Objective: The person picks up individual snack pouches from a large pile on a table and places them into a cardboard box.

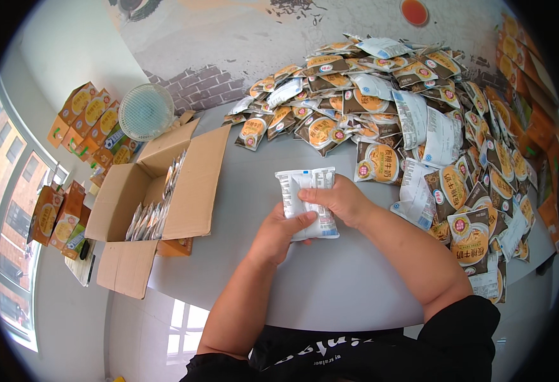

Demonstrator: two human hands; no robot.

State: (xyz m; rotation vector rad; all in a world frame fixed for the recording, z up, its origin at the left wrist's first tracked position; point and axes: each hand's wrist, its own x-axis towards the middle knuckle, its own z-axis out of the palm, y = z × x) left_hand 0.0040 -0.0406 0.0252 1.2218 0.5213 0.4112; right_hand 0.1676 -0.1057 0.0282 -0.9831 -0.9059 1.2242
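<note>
Both of my hands grip one flat, sealed pouch (pixel 292 185) above the grey table (pixel 231 281). Its white back, printed with small writing and blue marks, faces up at me. My left hand (pixel 279 234) holds the lower left part with the thumb across the front. My right hand (pixel 344 198) has the right side, its thumb also pressed on the pouch. Most of my fingers are hidden behind it. To the left stands an open cardboard box (pixel 112 210) with its flaps folded out. Inside it, several pouches (pixel 150 222) are packed on edge in rows.
A big heap of brown, orange and white pouches (pixel 379 100) covers the table's back and right side. Orange printed cartons (pixel 86 114) stand at the far left, near a pale plastic basket (pixel 145 112). More orange cartons (pixel 522 71) are stacked at the right edge. A window (pixel 12 229) is on the left.
</note>
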